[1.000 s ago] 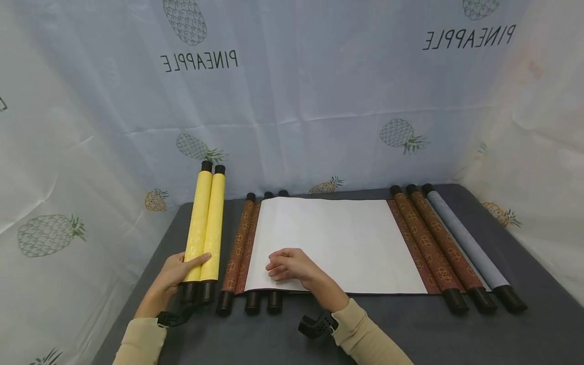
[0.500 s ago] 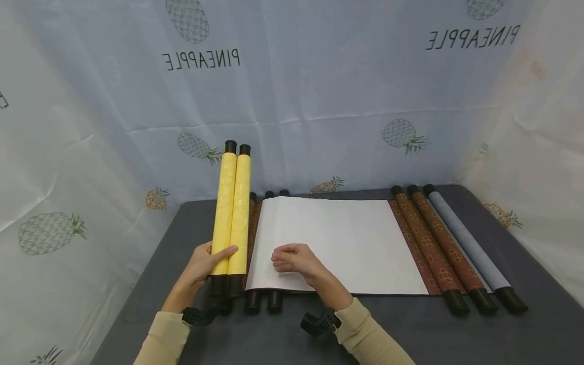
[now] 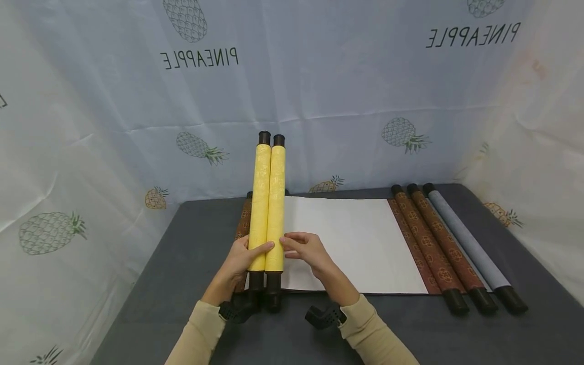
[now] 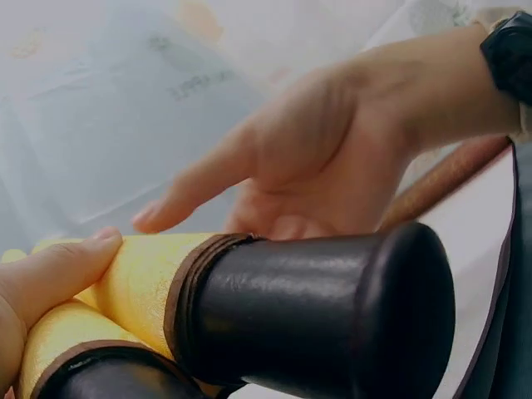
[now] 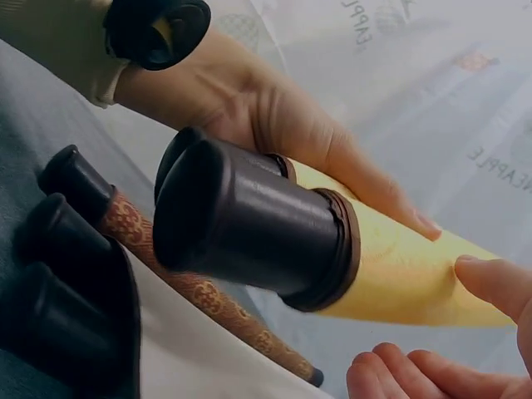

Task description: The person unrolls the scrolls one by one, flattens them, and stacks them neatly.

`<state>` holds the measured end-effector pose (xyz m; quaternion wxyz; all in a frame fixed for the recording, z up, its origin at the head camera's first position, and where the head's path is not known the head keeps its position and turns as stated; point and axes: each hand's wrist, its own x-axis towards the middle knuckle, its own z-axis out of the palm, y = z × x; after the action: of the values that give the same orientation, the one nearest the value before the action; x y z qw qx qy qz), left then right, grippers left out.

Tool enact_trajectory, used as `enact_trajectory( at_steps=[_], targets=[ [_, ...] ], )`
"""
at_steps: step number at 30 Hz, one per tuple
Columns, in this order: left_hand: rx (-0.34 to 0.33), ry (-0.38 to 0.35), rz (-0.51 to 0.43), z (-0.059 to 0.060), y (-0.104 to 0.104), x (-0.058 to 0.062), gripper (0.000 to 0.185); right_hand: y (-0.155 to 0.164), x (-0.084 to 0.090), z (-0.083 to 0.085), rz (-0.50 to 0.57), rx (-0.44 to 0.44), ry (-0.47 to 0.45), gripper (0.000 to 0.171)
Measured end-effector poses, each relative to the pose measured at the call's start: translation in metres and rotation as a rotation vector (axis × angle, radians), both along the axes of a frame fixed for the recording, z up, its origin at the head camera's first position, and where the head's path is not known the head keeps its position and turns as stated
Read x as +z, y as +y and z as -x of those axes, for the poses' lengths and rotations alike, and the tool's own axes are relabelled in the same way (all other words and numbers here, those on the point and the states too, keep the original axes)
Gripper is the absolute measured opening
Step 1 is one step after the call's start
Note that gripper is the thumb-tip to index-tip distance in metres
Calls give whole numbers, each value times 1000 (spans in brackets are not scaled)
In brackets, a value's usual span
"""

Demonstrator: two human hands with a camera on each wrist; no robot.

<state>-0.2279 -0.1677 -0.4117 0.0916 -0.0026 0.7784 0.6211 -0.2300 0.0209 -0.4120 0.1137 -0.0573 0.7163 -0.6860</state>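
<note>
The left hand (image 3: 239, 261) grips the yellow scroll (image 3: 268, 203) near its lower end, holding it raised above the left edge of the white sheet (image 3: 356, 243). The right hand (image 3: 306, 252), fingers loosely extended, touches the scroll's right side. Brown scrolls (image 3: 429, 243) and a grey scroll (image 3: 465, 238) lie by the table's (image 3: 182, 284) right edge.

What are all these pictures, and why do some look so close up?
A person wears three cameras: one on the head, one on each wrist. The head view looks down at a dark grey table. The left hand holds a yellow scroll with two rolled ends and dark end caps, lifted over an open scroll with white paper. The right hand touches the yellow scroll's side. The wrist views show the same dark caps very near. More rolled scrolls, brown patterned and grey, lie at the right.
</note>
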Motion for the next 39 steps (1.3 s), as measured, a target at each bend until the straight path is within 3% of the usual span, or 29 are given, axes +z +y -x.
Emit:
enact_trajectory(
  at_steps=[8, 14, 23, 31, 39],
  targets=[
    [-56, 61, -127, 3, 40, 1, 43, 16, 10, 5, -50, -145, 31, 45],
    [-68, 137, -146, 6, 65, 4, 45, 31, 18, 7, -50, -213, 62, 41],
    [-101, 163, -161, 14, 94, 12, 45, 57, 27, 10, -13, -264, 75, 42],
    [-112, 162, -140, 19, 108, 14, 44, 71, 28, 14, -17, -304, 66, 42],
    [-87, 164, -172, 22, 105, 9, 43, 71, 27, 15, -63, -256, 86, 43]
  ],
)
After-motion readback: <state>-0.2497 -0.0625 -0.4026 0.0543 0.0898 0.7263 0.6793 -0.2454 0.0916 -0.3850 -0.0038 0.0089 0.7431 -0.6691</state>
